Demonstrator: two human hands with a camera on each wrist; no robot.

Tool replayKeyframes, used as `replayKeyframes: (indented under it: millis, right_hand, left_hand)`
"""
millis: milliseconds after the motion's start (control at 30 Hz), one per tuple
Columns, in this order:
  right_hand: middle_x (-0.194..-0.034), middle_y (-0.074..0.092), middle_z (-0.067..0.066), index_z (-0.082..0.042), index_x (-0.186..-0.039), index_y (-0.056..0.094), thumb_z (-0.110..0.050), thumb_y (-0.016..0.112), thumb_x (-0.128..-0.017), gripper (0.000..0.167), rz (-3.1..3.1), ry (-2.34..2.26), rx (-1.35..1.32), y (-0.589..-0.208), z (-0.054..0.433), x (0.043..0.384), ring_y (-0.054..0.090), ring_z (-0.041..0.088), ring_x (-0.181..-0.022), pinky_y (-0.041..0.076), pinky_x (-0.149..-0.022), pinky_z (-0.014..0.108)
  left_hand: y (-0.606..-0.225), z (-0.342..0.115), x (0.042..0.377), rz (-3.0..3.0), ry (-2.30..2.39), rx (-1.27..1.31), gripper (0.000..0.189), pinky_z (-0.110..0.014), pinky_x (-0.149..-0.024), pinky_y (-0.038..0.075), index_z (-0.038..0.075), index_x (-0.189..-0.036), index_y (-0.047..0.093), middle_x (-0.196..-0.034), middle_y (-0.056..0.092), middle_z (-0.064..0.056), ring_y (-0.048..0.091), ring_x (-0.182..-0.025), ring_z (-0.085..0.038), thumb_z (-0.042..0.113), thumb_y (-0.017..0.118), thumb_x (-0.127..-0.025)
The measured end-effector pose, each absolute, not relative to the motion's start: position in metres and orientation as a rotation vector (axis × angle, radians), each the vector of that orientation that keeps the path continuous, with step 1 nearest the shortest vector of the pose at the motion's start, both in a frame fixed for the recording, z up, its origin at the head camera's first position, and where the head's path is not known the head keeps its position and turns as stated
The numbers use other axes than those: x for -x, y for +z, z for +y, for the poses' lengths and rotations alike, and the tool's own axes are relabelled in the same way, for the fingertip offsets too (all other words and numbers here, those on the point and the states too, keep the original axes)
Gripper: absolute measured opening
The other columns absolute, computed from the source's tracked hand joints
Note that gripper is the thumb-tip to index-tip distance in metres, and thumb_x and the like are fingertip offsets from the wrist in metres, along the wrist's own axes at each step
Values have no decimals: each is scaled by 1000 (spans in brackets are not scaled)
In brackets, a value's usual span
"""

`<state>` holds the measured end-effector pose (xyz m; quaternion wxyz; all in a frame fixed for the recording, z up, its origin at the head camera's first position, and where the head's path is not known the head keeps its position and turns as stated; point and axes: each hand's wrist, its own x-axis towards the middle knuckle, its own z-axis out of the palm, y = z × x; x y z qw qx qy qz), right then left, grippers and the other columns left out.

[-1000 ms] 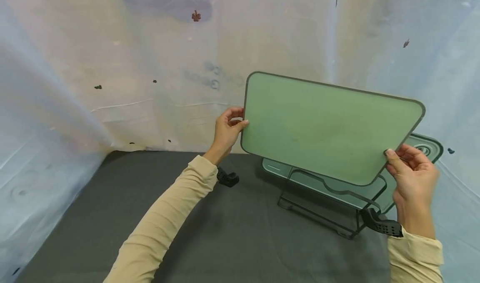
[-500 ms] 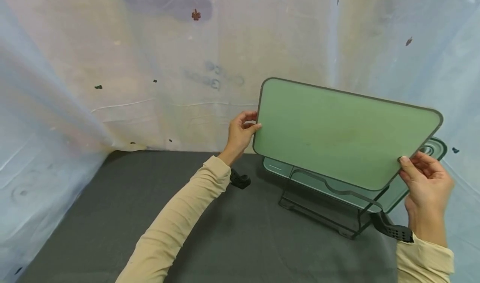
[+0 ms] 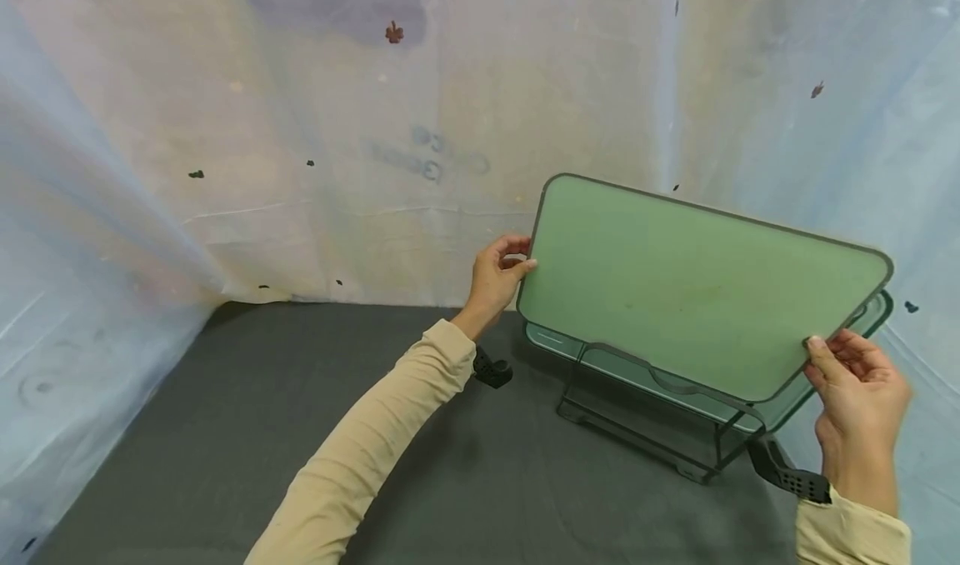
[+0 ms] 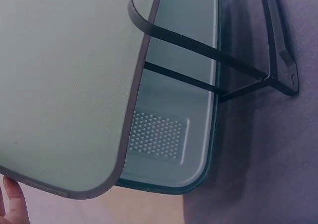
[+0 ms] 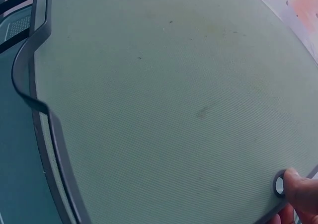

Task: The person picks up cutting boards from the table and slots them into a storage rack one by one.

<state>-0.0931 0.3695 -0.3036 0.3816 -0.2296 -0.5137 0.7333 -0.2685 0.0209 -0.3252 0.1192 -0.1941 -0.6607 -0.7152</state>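
A light green cutting board (image 3: 697,290) with a grey rim is held tilted by both hands. My left hand (image 3: 497,280) pinches its left short edge, thumb on the front face. At the lower right edge my right hand (image 3: 862,390) pinches it, thumb beside the hanging hole (image 5: 279,184). The board's lower edge lies behind the wavy front bar of a black wire rack (image 4: 198,47). Behind it in the rack stands a darker green board (image 4: 171,97) with a dotted rough patch (image 4: 155,134), mostly hidden. Whether the held board touches the rack's base cannot be seen.
The rack stands on a dark grey cloth-covered table (image 3: 300,432), towards the right side. A pale plastic sheet (image 3: 360,115) with small leaf shapes hangs behind and around. Black wrist mounts (image 3: 791,473) are strapped at both wrists.
Both hands have carried the light green board to the right and then down. Its lower edge has come down behind the rack's front bar, covering more of the darker board.
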Motion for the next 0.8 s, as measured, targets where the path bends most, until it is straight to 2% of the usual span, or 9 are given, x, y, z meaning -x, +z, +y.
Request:
replayKeyframes:
  millis: [267, 533, 800]
  right_hand:
    - [-96, 54, 2, -8, -97, 67, -2, 82, -74, 28, -1326, 1879, 617, -310, 377, 87, 57, 9, -78, 50, -54, 16]
    - [-89, 58, 0, -6, -95, 67, 7, 77, -77, 24, -1264, 2017, 589, -323, 386, 77, 58, 9, -74, 52, -53, 21]
    - [-84, 60, 1, -5, -90, 69, 11, 76, -76, 22, -1221, 2004, 642, -334, 392, 73, 60, 9, -71, 53, -52, 22]
  left_hand:
    - [-331, 31, 270, -1972, -2089, 575, 27, -32, -76, 52, 1, -113, 67, -106, 66, -12, 62, -92, -30, -2, 71, -86]
    - [-345, 38, 267, -2060, -2047, 571, 26, -32, -73, 52, 2, -113, 68, -103, 66, -11, 61, -88, -26, 1, 71, -88]
    - [-362, 45, 262, -2076, -2062, 589, 27, -30, -73, 52, 3, -114, 67, -104, 66, -9, 62, -93, -28, 1, 71, -88]
